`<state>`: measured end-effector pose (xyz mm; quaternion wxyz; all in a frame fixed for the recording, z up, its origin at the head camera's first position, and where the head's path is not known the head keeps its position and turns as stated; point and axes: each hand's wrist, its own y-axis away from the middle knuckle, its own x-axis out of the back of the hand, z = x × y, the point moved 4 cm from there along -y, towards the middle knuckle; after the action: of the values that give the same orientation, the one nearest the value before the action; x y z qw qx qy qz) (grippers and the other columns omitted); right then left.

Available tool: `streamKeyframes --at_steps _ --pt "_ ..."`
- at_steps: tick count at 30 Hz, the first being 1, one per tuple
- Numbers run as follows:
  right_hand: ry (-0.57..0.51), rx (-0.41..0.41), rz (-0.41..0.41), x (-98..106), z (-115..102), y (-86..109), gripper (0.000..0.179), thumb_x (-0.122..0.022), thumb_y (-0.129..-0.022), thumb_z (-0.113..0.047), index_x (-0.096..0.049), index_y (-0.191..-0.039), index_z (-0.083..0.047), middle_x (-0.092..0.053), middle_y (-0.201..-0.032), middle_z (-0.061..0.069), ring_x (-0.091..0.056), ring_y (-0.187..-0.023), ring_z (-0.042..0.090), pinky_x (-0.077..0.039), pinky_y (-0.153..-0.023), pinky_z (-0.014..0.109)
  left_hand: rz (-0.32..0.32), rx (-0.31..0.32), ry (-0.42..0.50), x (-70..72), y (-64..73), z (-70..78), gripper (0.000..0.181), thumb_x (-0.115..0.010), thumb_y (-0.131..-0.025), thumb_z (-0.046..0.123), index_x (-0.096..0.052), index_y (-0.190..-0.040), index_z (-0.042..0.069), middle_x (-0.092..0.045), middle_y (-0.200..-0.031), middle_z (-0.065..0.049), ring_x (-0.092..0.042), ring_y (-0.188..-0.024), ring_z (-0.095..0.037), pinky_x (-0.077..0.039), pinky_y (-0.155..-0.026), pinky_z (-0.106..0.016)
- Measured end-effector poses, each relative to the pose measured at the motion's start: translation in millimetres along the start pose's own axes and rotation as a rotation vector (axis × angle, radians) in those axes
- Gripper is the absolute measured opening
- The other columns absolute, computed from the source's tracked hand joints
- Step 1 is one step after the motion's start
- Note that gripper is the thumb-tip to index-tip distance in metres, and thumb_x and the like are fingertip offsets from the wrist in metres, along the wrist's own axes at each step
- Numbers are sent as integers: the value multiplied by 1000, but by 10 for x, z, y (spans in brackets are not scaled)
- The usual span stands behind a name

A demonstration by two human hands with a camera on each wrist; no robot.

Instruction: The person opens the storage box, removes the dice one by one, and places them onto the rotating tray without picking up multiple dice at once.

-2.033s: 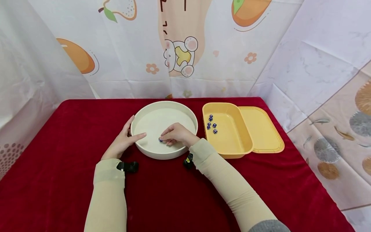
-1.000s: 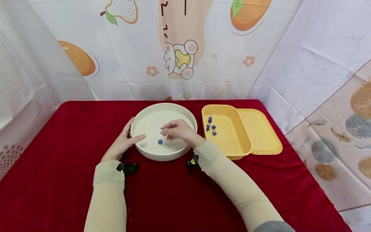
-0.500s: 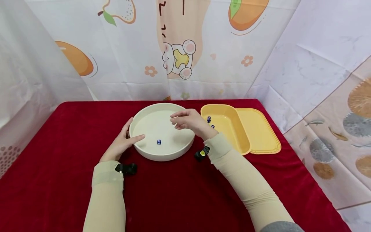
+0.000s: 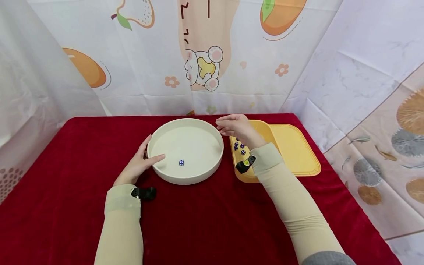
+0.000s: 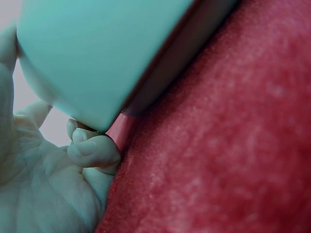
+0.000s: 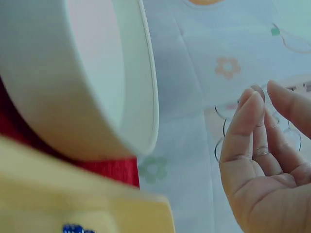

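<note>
My left hand (image 4: 135, 165) holds the near left side of a round cream tray (image 4: 195, 143), its thumb over the rim. In the left wrist view the fingers (image 5: 95, 151) curl at the tray's lower edge. One blue die (image 4: 181, 162) with white pips lies on the tray floor near the front. My right hand (image 4: 240, 129) is above the left part of a yellow plastic box (image 4: 263, 126), fingers loosely bent. The right wrist view shows a gap between thumb and fingers, with nothing held. Several blue dice (image 4: 243, 152) lie in the box, partly hidden by the hand.
A flat yellow lid (image 4: 296, 151) lies against the box's right side. Red cloth (image 4: 185, 224) covers the table. Printed white curtains (image 4: 142, 66) hang behind it and along both sides.
My right hand let go of the die, which stays in the tray. It then rose and moved right, from over the tray to over the yellow box. My left hand stays at the rim.
</note>
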<state>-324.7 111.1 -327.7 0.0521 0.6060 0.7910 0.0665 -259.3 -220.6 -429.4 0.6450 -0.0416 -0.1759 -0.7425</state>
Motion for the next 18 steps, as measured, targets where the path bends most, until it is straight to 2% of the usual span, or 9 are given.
streamKeyframes --at_steps 8,18 --pt "-27 -31 40 304 61 -21 26 -66 -94 -9 -65 -118 4 -72 -84 0 -67 -71 12 -56 -70 21 -2 7 5 -3 17 19 101 -71 -91 39 4 -159 39 -39 -110 -6 -41 -92 -14 -40 -73 -24" --pt "-65 -67 69 584 259 -61 41 -62 -98 -10 -55 -133 8 -68 -101 2 -65 -81 12 -55 -78 20 -17 7 15 -53 211 289 103 -73 -90 35 2 -161 28 -39 -112 -12 -40 -96 -17 -41 -76 -25"
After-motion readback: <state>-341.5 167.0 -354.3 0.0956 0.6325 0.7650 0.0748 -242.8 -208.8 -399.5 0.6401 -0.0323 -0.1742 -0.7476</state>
